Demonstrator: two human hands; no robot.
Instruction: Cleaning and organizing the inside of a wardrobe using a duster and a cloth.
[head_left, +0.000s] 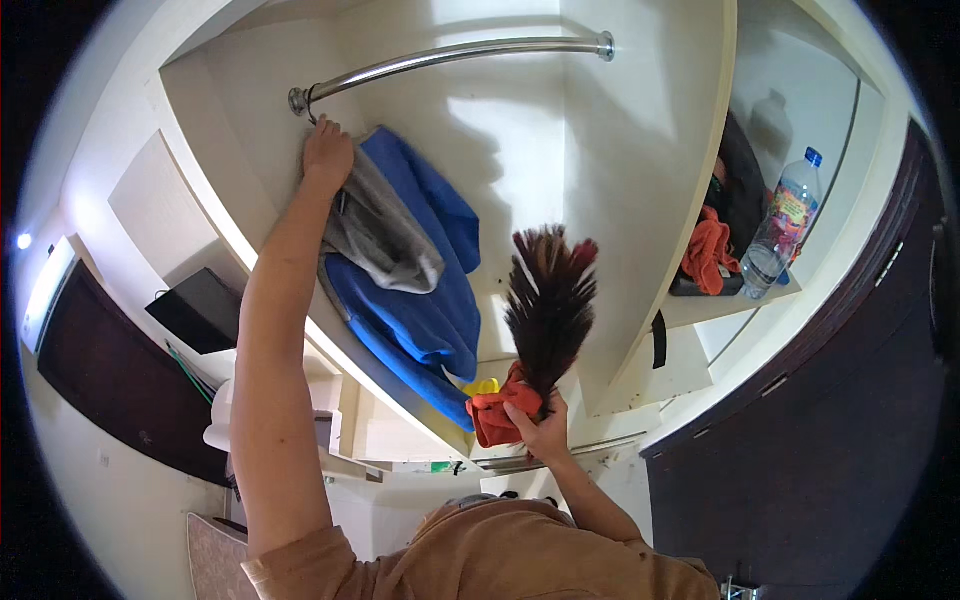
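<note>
My left hand (328, 154) is raised to the left end of a metal clothes rail (450, 51), its fingers closed at a dark hanger hook. Below it hang a grey garment (386, 232) and a blue garment (420, 300); the hanger's body is hidden. Lower down, in front of the wardrobe, my right hand (546, 435) grips a feather duster (553, 307) with dark feathers pointing up. An orange-red cloth (501, 412) is held in the same hand, bunched beside the duster's base.
At the right, a shelf (727, 306) holds a plastic bottle (784, 217), another orange-red cloth (707, 251) and dark items. A yellow object (481, 387) lies low behind the blue garment. The wardrobe's partition (679, 225) stands right of the duster. A dark door (795, 450) is at far right.
</note>
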